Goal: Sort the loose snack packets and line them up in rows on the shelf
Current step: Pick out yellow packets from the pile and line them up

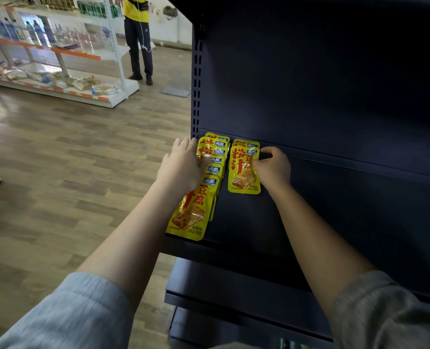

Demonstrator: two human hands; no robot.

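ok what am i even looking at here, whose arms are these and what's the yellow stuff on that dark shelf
There is no machine here. One picture comes from a camera worn on a person's head, looking forward and down, so the two arms in grey sleeves are that person's own. They stand at a dark shelf in a shop. On it lie yellow snack packets in two rows: a longer overlapping row at the shelf's left edge and a short row beside it. The left hand rests flat with straight fingers on the longer row. The right hand curls its fingers at the right edge of the front packet of the short row, seemingly nudging it into line. Further back stand a white shelf unit and another person.
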